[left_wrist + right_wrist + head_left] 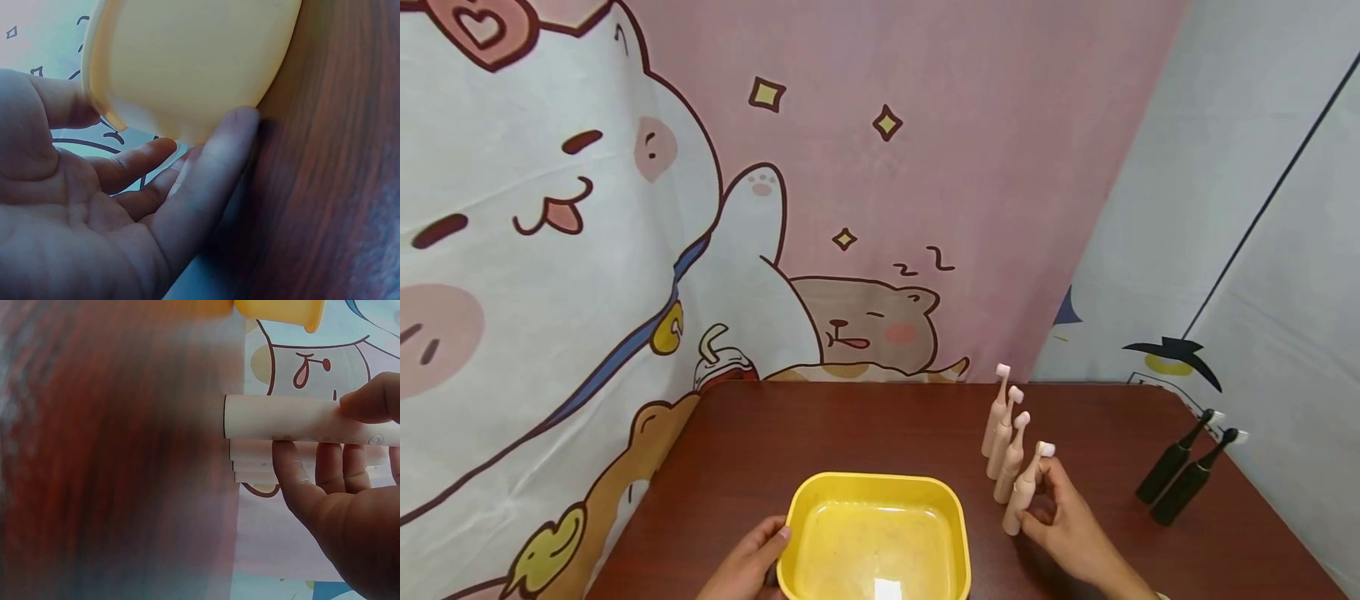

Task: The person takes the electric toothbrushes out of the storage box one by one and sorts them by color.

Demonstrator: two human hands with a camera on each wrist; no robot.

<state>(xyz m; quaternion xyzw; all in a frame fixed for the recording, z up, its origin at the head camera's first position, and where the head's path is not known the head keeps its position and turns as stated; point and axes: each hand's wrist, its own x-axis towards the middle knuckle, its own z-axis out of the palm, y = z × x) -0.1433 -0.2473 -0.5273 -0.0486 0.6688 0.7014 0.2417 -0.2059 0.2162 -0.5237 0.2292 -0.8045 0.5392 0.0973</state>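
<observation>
My right hand pinches the nearest pink electric toothbrush by its handle, between thumb and fingers. That toothbrush is upright with a slight tilt; whether its base touches the table cannot be told. Behind it several matching pink toothbrushes stand in a row, and their handle bases show below the held handle in the right wrist view. To the left, a shallow yellow tray lies on the table. My left hand grips the tray's left side, thumb at the rim; the left wrist view shows fingers against the tray wall.
Two black electric toothbrushes stand at the right side of the dark red-brown table. A printed cloth with cartoon animals hangs behind the table and along its left side.
</observation>
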